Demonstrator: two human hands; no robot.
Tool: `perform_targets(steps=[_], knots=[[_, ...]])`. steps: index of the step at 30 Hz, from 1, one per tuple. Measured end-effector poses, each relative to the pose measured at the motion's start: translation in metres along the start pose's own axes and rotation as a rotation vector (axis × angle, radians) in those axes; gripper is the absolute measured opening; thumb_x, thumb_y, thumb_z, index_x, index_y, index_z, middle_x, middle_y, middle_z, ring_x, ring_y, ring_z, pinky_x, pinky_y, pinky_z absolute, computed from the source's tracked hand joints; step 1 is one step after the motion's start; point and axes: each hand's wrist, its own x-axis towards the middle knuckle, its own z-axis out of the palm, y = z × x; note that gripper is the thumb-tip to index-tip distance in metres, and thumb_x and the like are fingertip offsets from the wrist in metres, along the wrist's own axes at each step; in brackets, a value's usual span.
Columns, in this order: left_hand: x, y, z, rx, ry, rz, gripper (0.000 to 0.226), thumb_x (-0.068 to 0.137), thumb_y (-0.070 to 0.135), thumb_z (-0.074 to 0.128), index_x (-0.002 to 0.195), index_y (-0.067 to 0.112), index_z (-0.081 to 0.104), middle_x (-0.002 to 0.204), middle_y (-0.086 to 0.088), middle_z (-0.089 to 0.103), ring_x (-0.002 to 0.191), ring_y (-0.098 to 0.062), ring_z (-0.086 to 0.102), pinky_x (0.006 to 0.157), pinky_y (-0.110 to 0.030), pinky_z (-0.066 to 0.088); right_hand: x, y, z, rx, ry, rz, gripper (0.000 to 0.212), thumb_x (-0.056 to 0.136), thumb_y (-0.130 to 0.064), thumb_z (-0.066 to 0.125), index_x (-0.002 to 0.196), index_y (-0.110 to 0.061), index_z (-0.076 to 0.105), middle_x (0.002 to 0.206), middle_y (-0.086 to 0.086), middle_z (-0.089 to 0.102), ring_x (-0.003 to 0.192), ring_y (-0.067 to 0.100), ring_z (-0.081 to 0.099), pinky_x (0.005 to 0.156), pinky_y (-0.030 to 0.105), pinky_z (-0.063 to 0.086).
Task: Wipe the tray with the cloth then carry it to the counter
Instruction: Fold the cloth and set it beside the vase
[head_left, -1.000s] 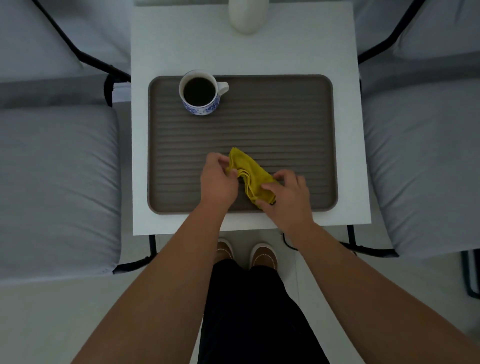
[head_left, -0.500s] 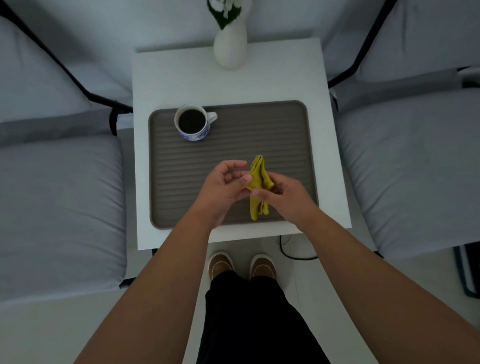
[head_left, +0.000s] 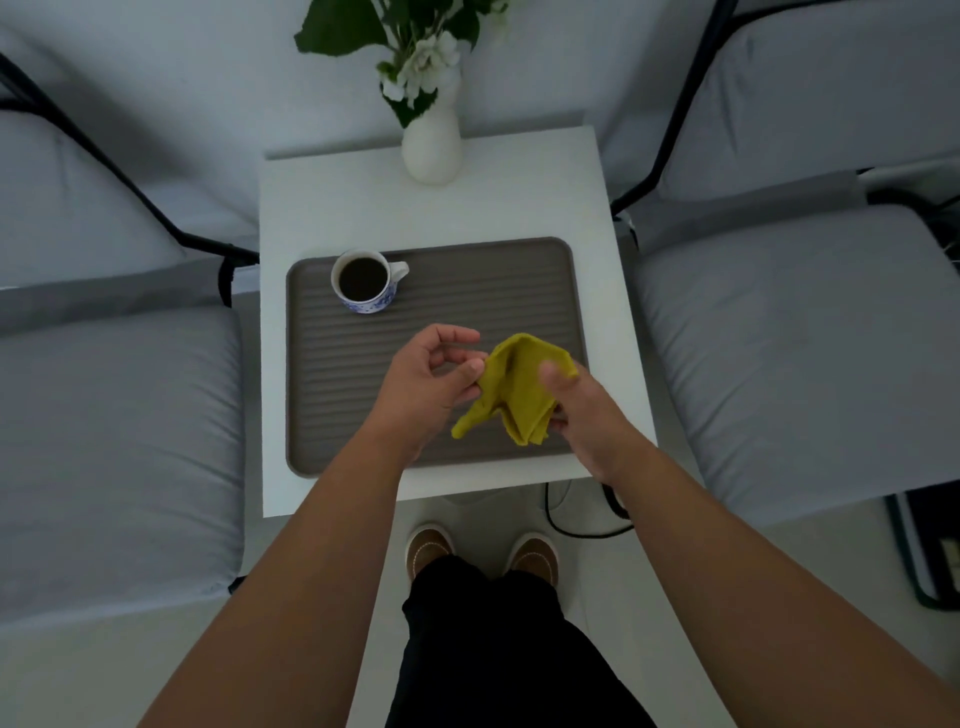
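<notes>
1. Both hands hold the yellow cloth (head_left: 517, 387) mid-frame above the tray (head_left: 441, 291): left hand (head_left: 434, 384) pinching its edge, right hand (head_left: 584, 410) gripping the bunch.
2. I judge wiping not begun.
3. Cup (head_left: 363, 280) sits upper-left on the tray; the carry remains.

Dim, flat, bluish light with soft shadows; edges bend from the wide lens; right hand (head_left: 587, 410) slightly blurred.

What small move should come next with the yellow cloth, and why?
Probably lower the yellow cloth flat onto the ribbed tray. Both the left hand and right hand hold it loosely bunched above the tray, and wiping has not begun.
</notes>
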Motion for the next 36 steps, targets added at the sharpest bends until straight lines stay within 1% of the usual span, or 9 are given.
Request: perform_targets(steps=[4,8,11,17,21,24,27,30,36], knots=[[0.000,0.023,0.003,0.130,-0.051,0.072,0.026,0.086,0.000,0.066,0.102,0.020,0.063,0.094,-0.005,0.070,0.080,-0.015,0.069,0.069,-0.028,0.057,0.002,-0.019,-0.009,-0.208,0.178,-0.120,0.013,0.079,-0.027,0.073,0.091,-0.030,0.070,0.091,-0.002,0.072,0.087,0.016,0.067,0.071,0.031,0.054],[0.005,0.050,-0.013,0.588,-0.169,0.137,0.036,0.083,-0.002,0.066,0.111,0.020,0.064,0.099,0.002,0.073,0.083,-0.016,0.070,0.076,-0.022,0.056,0.008,-0.057,-0.026,-0.276,0.070,-0.189,0.018,0.082,-0.010,0.069,0.086,-0.025,0.075,0.086,-0.001,0.075,0.083,0.012,0.070,0.066,0.020,0.054],[0.028,0.073,-0.019,0.974,-0.198,0.258,0.039,0.085,-0.002,0.061,0.118,0.016,0.064,0.101,0.002,0.072,0.089,-0.010,0.067,0.082,-0.015,0.049,0.024,-0.095,-0.033,-0.486,-0.024,-0.162,0.011,0.082,-0.013,0.070,0.084,-0.022,0.076,0.080,-0.001,0.073,0.073,0.005,0.067,0.065,0.015,0.054],[0.106,0.104,-0.023,1.328,0.002,0.371,0.022,0.090,0.014,0.049,0.106,0.021,0.062,0.094,-0.006,0.066,0.088,-0.026,0.060,0.077,-0.040,0.048,0.083,-0.165,-0.041,-0.809,0.038,-0.154,0.010,0.081,-0.025,0.068,0.075,-0.020,0.074,0.059,-0.013,0.063,0.052,-0.004,0.054,0.050,0.012,0.042],[0.146,0.109,-0.017,1.401,-0.026,0.589,0.027,0.069,-0.008,0.054,0.092,0.008,0.053,0.078,-0.007,0.047,0.070,-0.032,0.052,0.055,-0.036,0.035,0.135,-0.193,-0.046,-0.858,0.157,-0.200,0.010,0.079,-0.023,0.071,0.088,-0.025,0.075,0.073,-0.013,0.065,0.066,0.001,0.057,0.051,0.011,0.042],[0.174,0.105,-0.007,1.395,0.054,0.634,0.030,0.070,-0.015,0.055,0.094,0.001,0.064,0.094,-0.018,0.054,0.078,-0.035,0.051,0.054,-0.040,0.042,0.174,-0.211,-0.047,-0.852,0.294,-0.272,0.016,0.078,-0.021,0.072,0.092,-0.026,0.075,0.071,-0.016,0.061,0.062,0.001,0.054,0.048,0.006,0.041],[0.217,0.098,0.006,1.201,0.150,0.502,0.033,0.079,-0.012,0.054,0.107,0.001,0.065,0.109,-0.016,0.055,0.091,-0.035,0.054,0.066,-0.042,0.049,0.214,-0.230,-0.051,-0.803,0.430,-0.341,0.017,0.077,-0.021,0.072,0.093,-0.025,0.075,0.084,-0.009,0.063,0.067,0.006,0.055,0.060,0.018,0.045],[0.257,0.104,0.023,0.977,0.165,0.337,0.037,0.087,-0.004,0.051,0.122,0.003,0.061,0.123,-0.012,0.050,0.106,-0.027,0.055,0.085,-0.030,0.044,0.243,-0.251,-0.059,-0.666,0.475,-0.337,0.016,0.081,-0.014,0.067,0.094,-0.017,0.075,0.070,-0.004,0.062,0.053,0.010,0.053,0.050,0.026,0.048],[0.311,0.130,0.045,0.797,0.232,0.386,0.043,0.087,-0.006,0.042,0.126,-0.001,0.059,0.133,-0.021,0.046,0.120,-0.029,0.048,0.095,-0.014,0.031,0.280,-0.287,-0.079,-0.519,0.545,-0.339,0.020,0.084,-0.008,0.059,0.093,-0.022,0.071,0.083,0.006,0.062,0.059,0.016,0.057,0.050,0.027,0.050]])
